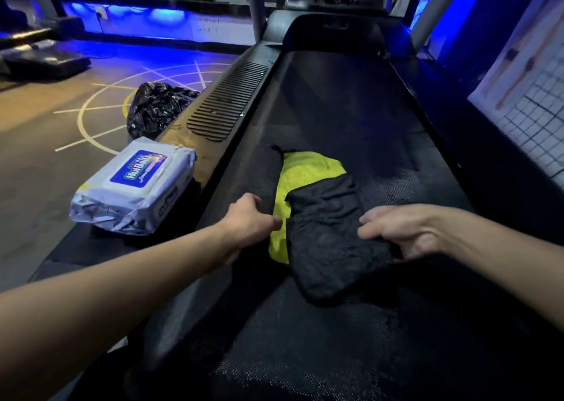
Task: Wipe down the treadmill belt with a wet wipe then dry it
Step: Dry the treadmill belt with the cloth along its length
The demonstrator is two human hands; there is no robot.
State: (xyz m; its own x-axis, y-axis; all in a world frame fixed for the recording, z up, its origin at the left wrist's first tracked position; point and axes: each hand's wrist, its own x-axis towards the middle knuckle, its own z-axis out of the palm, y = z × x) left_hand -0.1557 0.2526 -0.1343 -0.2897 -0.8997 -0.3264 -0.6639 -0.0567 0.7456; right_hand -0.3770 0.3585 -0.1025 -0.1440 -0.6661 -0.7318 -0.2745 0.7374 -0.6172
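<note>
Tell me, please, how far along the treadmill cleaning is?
Wet wiping looks finished: the wipes pack lies closed on the side rail. In hand: the right hand holds the cloth on the belt, left hand at its edge. Left: drying the belt, apparently just starting.

Dim gym, floor (55,132) marked with yellow and white lines, blue strip lighting (137,13), gridded wall (537,104)

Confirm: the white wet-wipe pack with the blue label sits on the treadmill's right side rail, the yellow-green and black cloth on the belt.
Wrong side. The head view shows the white wet-wipe pack with the blue label on the left side rail; the yellow-green and black cloth is on the belt.
</note>
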